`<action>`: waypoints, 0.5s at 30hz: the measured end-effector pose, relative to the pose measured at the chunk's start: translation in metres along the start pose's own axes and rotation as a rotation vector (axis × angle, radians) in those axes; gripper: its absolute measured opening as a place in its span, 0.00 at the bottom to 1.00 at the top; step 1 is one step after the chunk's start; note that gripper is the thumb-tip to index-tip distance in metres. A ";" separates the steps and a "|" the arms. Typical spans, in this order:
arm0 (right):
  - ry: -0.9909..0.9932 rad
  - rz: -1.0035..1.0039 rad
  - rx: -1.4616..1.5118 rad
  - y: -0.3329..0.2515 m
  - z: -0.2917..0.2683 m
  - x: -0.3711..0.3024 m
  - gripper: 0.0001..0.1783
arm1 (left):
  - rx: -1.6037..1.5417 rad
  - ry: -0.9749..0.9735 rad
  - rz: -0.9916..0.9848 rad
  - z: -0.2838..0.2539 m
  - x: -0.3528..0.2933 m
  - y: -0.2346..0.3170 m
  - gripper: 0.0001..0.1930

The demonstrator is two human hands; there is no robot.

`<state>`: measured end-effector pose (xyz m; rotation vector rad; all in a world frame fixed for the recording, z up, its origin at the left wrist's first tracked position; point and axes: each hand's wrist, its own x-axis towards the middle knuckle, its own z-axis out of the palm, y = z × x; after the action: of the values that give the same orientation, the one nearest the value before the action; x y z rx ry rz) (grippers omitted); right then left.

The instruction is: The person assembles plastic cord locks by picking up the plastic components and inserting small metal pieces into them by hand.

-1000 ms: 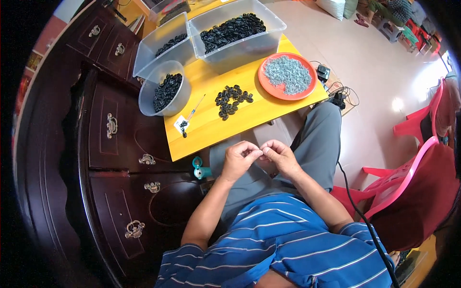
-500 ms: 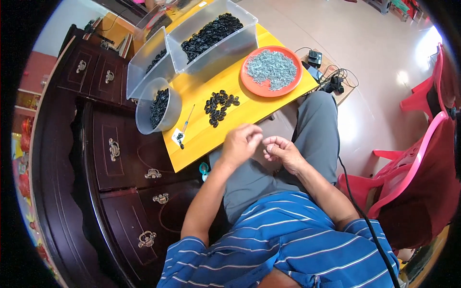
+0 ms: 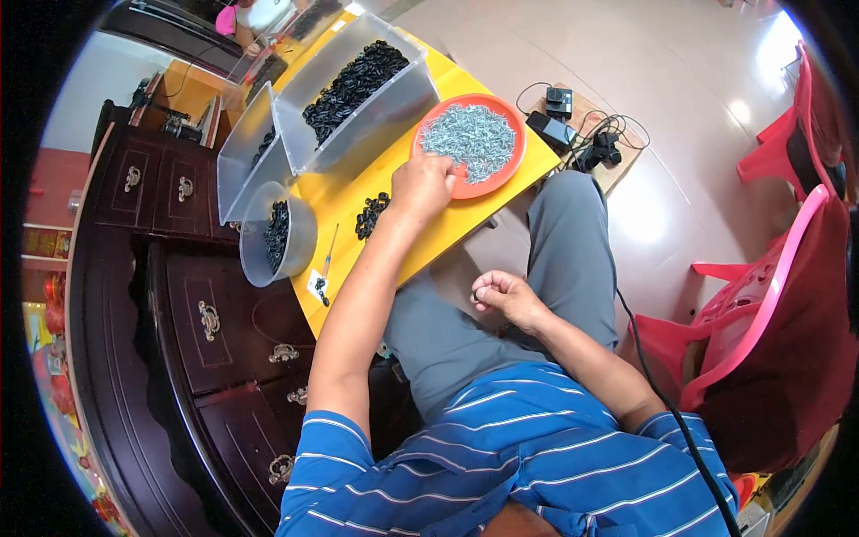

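My left hand (image 3: 420, 183) reaches out over the yellow table (image 3: 429, 237). Its fingertips are at the near edge of an orange plate (image 3: 514, 166) heaped with small grey metal parts (image 3: 470, 139). Whether it has picked any up is hidden. My right hand (image 3: 501, 295) hovers over my lap with its fingers curled and pinched together. Anything between them is too small to see. A loose pile of small black parts (image 3: 371, 215) lies on the table just left of my left wrist.
A round clear tub (image 3: 277, 237) and two rectangular clear bins (image 3: 358, 89) (image 3: 246, 152) hold more black parts. A thin tool (image 3: 324, 264) lies near the table's front corner. A dark wooden drawer cabinet (image 3: 215, 331) stands on the left, cables and adapters (image 3: 582, 134) lie on the floor, and red plastic chairs (image 3: 769, 304) stand on the right.
My hands were together over my lap. The left one has since stretched forward to the orange plate, while the right stayed by my lap. My head view has shifted closer to the table.
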<state>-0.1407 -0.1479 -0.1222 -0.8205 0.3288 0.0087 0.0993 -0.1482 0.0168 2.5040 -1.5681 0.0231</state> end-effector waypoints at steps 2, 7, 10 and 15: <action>-0.005 -0.004 0.015 0.000 0.000 0.002 0.05 | 0.057 -0.031 -0.005 0.003 0.005 -0.002 0.05; 0.003 0.009 -0.005 0.000 -0.008 0.004 0.05 | 0.192 -0.124 -0.013 0.003 0.019 0.007 0.08; 0.024 -0.003 -0.060 -0.003 -0.014 0.002 0.06 | 0.190 -0.094 0.070 0.007 0.028 0.010 0.08; 0.002 -0.090 -0.196 0.019 -0.015 0.014 0.06 | 0.208 -0.142 0.148 0.003 0.031 -0.006 0.10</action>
<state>-0.1347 -0.1470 -0.1497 -1.0291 0.2957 -0.0448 0.1178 -0.1741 0.0160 2.5871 -1.8962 0.0305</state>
